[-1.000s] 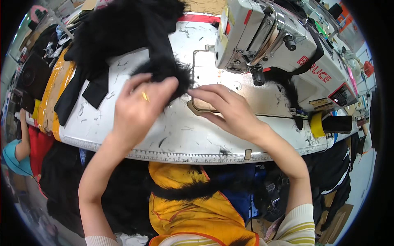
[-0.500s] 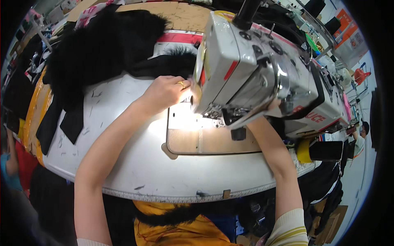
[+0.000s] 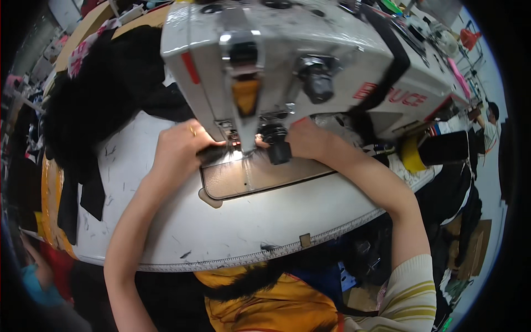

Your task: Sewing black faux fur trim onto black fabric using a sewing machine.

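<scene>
A white sewing machine stands over a lit metal needle plate. Left of the needle, my left hand is closed, with a ring on one finger. Its fingers pinch a small piece of black furry fabric that runs to the presser foot. From the right, my right hand reaches in behind the black knobs with its fingers curled. One fingertip shows close to the needle; the machine head hides the other fingers and whatever they hold. Dark fluff lies between the two hands.
A heap of black furry fabric covers the table's left side. A ruler tape follows the front edge of the white table. Yellow cloth lies below that edge. To the right is a black and yellow cylinder. Other people are at both sides.
The view has shifted, bringing the needle area into sight. My right hand, hidden behind the machine head before, now shows beside the needle. Black furry fabric is now visible at my left fingers.
</scene>
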`<state>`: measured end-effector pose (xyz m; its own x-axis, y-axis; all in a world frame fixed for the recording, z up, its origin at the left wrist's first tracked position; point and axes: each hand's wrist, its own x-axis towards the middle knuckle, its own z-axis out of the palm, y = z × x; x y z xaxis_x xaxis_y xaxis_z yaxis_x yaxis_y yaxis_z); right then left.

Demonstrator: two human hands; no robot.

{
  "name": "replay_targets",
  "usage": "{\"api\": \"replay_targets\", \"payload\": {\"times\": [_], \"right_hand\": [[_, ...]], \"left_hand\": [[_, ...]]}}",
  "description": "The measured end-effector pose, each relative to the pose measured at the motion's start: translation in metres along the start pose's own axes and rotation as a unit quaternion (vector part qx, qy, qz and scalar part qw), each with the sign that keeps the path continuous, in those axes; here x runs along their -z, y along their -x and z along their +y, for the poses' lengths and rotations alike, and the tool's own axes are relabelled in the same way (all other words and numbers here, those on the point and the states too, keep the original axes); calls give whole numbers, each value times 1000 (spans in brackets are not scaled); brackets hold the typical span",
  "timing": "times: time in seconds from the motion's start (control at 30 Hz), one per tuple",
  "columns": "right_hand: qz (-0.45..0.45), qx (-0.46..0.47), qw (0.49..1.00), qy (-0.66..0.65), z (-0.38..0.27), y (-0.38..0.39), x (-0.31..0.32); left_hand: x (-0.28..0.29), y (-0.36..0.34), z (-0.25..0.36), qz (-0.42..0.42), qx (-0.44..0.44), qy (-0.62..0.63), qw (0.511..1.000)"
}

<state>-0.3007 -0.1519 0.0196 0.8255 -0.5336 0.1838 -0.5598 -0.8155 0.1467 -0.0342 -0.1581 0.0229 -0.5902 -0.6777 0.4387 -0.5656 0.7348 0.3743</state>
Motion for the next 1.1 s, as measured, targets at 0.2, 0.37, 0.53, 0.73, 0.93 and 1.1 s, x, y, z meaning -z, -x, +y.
{"api": "replay_targets", "payload": {"times": [0.2, 0.37, 0.53, 0.73, 0.93, 1.1], "right_hand": [[67, 9, 996, -57, -24, 17, -1], [102, 4, 991, -89, -31, 13, 0], [62, -2, 998, -17, -31, 14, 2], [134, 3, 990, 53, -19, 9, -8], [151, -11, 988, -31, -18, 12, -15], [157, 15, 984, 85, -18, 12, -15]], "left_hand": [[-12, 24, 37, 57, -193, -194, 960], [-4, 35, 45, -6, -141, -211, 967], [-2, 34, 34, -11, -110, -176, 978], [-12, 22, 18, 27, -110, -171, 979], [-15, 27, 18, 22, -92, -137, 986], [-14, 26, 18, 17, -97, -145, 985]]}}
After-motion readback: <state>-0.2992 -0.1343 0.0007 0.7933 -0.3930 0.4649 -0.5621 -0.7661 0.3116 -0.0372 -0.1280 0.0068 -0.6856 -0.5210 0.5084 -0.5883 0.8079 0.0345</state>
